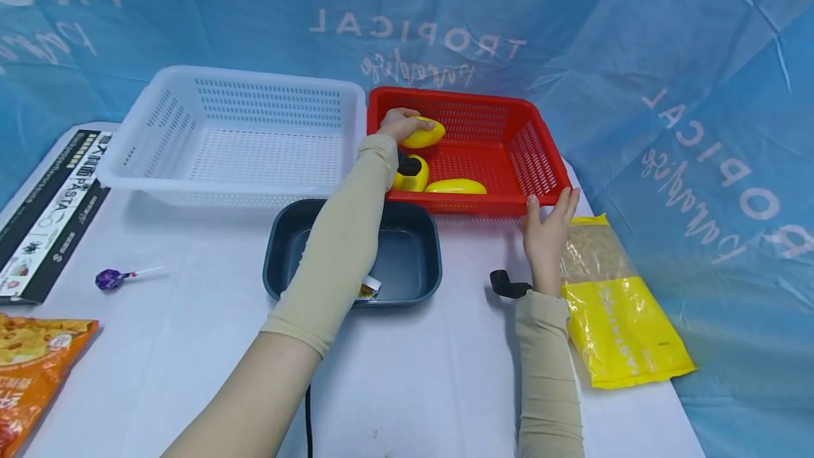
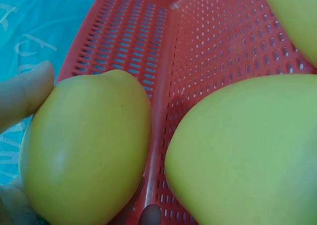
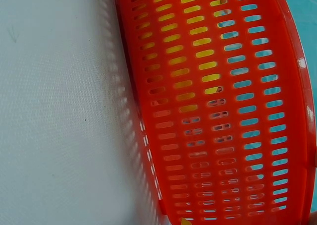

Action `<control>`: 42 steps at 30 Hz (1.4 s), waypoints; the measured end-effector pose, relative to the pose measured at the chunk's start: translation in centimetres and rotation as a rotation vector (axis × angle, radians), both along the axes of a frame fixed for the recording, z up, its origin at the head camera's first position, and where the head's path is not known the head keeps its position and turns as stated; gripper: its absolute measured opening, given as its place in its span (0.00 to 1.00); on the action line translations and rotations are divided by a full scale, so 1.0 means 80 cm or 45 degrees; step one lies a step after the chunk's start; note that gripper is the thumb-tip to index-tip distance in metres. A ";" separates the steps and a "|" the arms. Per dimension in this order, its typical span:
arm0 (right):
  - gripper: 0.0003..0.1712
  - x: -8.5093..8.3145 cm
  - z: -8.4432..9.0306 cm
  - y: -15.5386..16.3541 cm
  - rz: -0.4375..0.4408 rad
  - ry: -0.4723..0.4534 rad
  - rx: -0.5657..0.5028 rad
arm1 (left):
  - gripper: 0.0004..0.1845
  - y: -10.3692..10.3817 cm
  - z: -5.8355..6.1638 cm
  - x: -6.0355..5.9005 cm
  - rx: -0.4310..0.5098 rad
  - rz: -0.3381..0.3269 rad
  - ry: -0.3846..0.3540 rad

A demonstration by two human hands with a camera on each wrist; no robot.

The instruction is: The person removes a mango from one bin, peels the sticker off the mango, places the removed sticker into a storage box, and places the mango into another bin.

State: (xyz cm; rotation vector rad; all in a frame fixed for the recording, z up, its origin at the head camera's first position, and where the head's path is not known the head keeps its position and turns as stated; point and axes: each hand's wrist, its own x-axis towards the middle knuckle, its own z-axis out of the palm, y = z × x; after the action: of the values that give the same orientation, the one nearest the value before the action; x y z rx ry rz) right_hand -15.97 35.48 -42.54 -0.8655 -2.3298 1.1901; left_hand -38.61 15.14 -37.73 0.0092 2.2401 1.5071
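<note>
Inside the red basket (image 1: 509,154), at its back-left corner, the left hand (image 1: 397,124) grips a smooth, rounded yellow mango (image 1: 425,134), probably firm but slippery, best cupped around its belly, while the open right hand (image 1: 547,232) steadies the basket's front-right rim.

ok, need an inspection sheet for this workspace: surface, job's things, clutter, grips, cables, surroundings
Surface: white table, cloth-like weave in the right wrist view.
Job's things: red basket holds three yellow mangoes; top mango in hand, the others low in the basket.
Clutter: white basket, dark tray with a small packet, lollipop, pasta box, orange snack bag, yellow pasta bag.
Grips: left hand curled round the top mango; right hand open, fingers straight at the red basket's near right corner.
Cables: one dark cable at the near edge.
Surroundings: blue printed sheet behind and to the right.
</note>
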 end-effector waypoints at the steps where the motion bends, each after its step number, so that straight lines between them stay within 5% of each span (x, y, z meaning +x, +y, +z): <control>1: 0.47 0.000 -0.001 0.000 0.000 0.003 0.002 | 0.31 0.000 0.000 0.001 -0.006 -0.001 0.005; 31: 0.46 -0.001 -0.002 0.001 0.018 0.039 0.031 | 0.29 -0.002 0.003 0.008 -0.125 -0.045 0.025; 42: 0.45 0.000 -0.002 0.001 0.017 0.033 0.037 | 0.30 -0.001 -0.008 0.001 -0.140 -0.076 0.068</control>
State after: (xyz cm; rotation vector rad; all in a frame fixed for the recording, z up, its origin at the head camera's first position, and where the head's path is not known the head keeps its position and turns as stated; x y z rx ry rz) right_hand -15.95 35.54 -42.70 -0.8210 -2.3297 1.1630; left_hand -38.55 15.09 -38.38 0.0832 2.3404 1.3658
